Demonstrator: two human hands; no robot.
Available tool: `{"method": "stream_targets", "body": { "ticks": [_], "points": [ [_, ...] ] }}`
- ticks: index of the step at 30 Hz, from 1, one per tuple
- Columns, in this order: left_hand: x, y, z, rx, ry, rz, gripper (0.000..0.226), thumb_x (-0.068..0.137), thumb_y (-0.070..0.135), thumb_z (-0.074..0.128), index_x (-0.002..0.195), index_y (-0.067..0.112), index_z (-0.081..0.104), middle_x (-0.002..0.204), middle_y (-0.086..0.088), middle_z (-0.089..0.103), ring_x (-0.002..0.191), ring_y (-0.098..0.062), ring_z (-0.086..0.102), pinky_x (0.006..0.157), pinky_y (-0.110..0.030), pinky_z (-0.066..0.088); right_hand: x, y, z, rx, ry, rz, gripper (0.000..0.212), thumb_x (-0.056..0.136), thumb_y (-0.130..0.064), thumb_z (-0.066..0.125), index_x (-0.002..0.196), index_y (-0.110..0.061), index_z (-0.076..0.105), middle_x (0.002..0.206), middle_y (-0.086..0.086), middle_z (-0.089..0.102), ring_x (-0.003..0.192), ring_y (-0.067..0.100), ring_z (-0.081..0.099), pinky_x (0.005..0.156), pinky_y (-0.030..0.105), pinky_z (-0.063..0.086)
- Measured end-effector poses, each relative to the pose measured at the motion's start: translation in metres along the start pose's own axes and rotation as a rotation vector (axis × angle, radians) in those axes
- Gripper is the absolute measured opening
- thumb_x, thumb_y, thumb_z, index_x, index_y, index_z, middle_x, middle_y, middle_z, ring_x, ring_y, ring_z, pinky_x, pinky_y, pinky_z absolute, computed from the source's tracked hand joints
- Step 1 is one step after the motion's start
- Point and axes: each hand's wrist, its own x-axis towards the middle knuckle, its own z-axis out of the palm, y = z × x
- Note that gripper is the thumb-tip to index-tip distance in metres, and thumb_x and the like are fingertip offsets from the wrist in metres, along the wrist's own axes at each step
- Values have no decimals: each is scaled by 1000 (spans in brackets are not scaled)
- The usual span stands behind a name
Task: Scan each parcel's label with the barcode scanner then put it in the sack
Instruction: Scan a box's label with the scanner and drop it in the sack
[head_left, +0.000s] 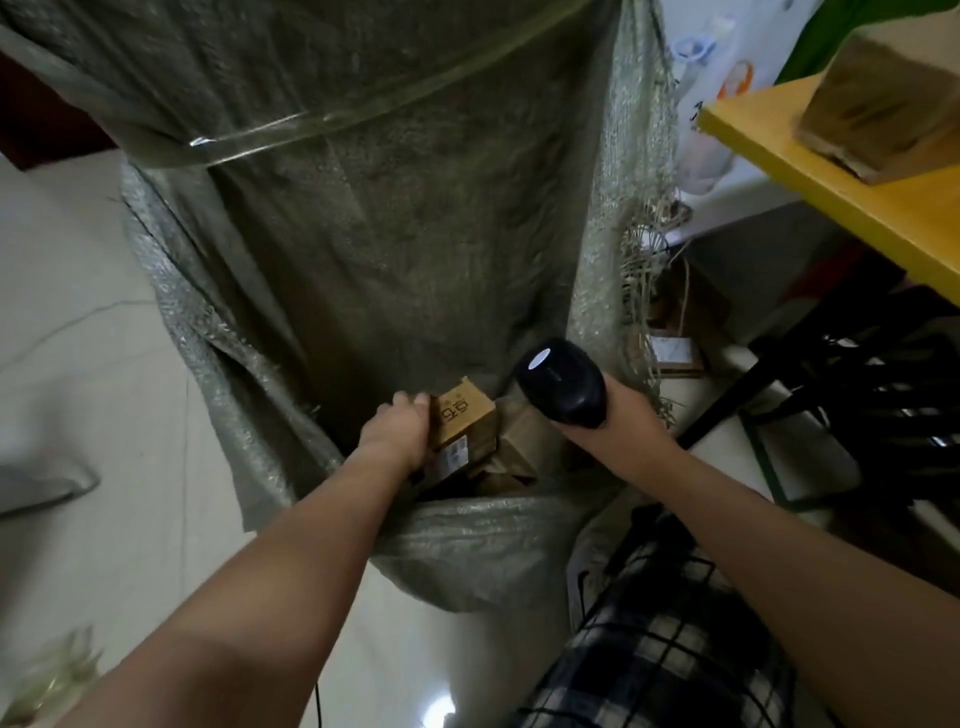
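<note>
In the head view, your left hand (400, 431) is down inside the open mouth of the sack (363, 234), and its fingers are curled round a small brown parcel (460, 418) with a white label on its near side. This parcel touches other parcels (519, 441) that lie at the bottom, so I judge part of the work is done. Your right hand (628, 415) grips the barcode scanner (563, 382) just beside it, apart from the parcel. Whether this label was scanned, I cannot tell. A wrapped parcel (883, 104) waits on the yellow table (831, 176) at your right, and a labelled box (670, 353) lies on the floor outside the sack, so I think some scanning is left
</note>
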Motion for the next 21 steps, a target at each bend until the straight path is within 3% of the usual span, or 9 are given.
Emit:
{"method": "stream_targets", "body": {
  "ticks": [5,10,13,17,21],
  "points": [
    [-12,39,-19,144,243,203,56,91,40,57,137,13,41,131,-11,45,120,-31,46,93,-41,44,-13,9,-21,-52,104,30,48,83,-28,75,126,-18,55,106,0,63,97,15,56,77,25,41],
    [-42,100,-61,163,470,430,42,95,37,49,130,13,48,124,-9,51,115,-29,49,89,-40,44,-34,7,-60,-45,388,22,29,80,-25,76,101,-22,56,103,12,68,101,30,62,78,33,45],
    [-66,143,-85,166,572,547,43,95,38,48,130,14,49,122,-9,52,112,-30,50,89,-42,45,-60,7,-95,29,533,44,42,77,-26,79,115,-18,62,100,3,67,101,21,62,78,27,41],
    [-103,201,-105,58,638,735,46,93,38,52,133,15,50,123,-9,54,113,-30,51,92,-42,44,-126,8,-144,134,734,-1,50,78,-18,79,124,-14,61,99,-7,61,99,9,56,82,22,41],
    [-145,264,-103,-80,615,954,50,91,40,57,135,16,50,127,-6,54,118,-25,49,97,-41,43,-193,23,-182,157,884,4,26,79,-18,78,102,-14,67,88,-5,67,88,9,60,70,18,40]
  ]
}}
